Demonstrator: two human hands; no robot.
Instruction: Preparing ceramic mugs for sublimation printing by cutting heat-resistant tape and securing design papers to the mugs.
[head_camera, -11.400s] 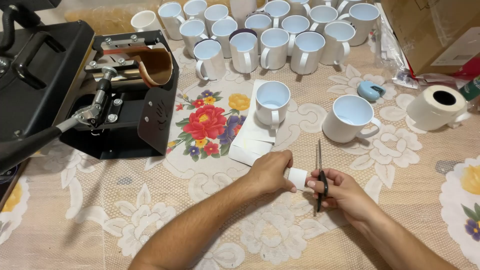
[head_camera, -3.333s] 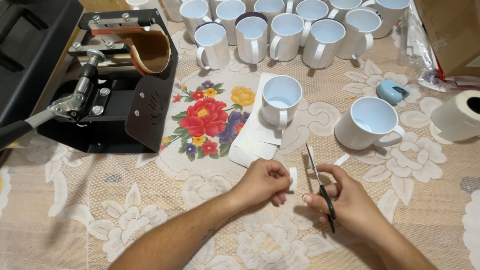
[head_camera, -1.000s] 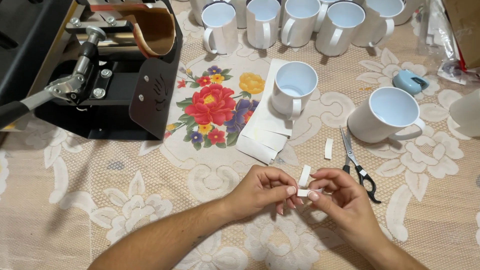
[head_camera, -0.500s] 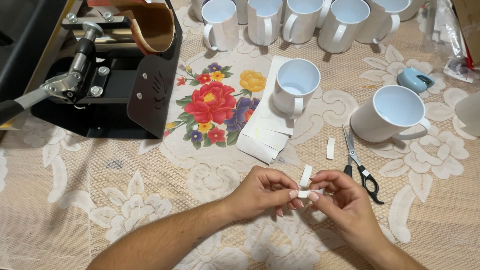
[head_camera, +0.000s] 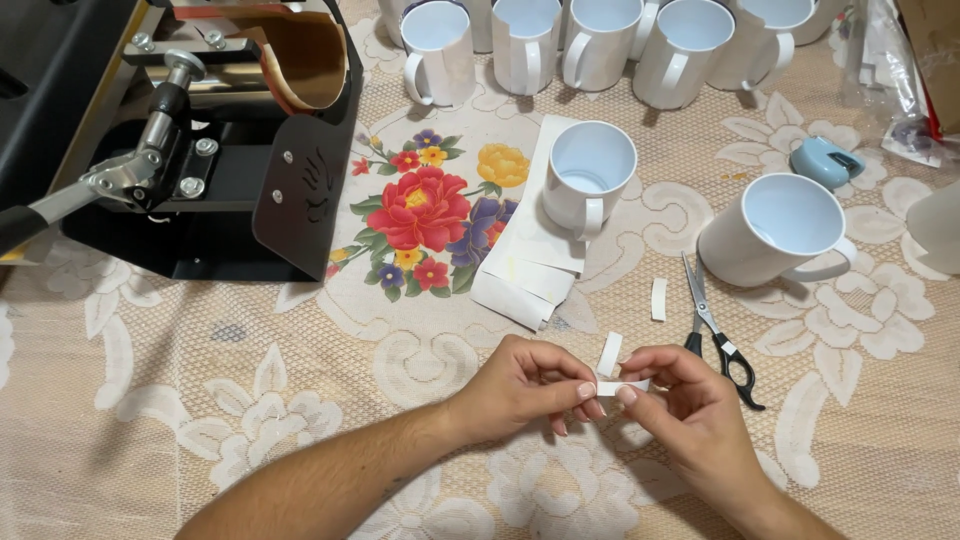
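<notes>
**Around your work area**

You have a black mug press (head_camera: 190, 150) at the upper left, standing on a lace tablecloth (head_camera: 150, 400) with a printed flower panel (head_camera: 430, 215). A row of white mugs (head_camera: 600, 40) lines the far edge. One white mug (head_camera: 587, 180) sits on a stack of paper sheets (head_camera: 525, 275); a larger mug (head_camera: 775, 230) stands right of it. Black-handled scissors (head_camera: 715, 330) lie near a loose white strip (head_camera: 658, 298), with a small blue dispenser (head_camera: 826, 160) beyond.

A table fills the frame, covered by a cream lace tablecloth (head_camera: 150, 400) with large flower patterns; soft, even light falls across it, casting faint shadows.
</notes>
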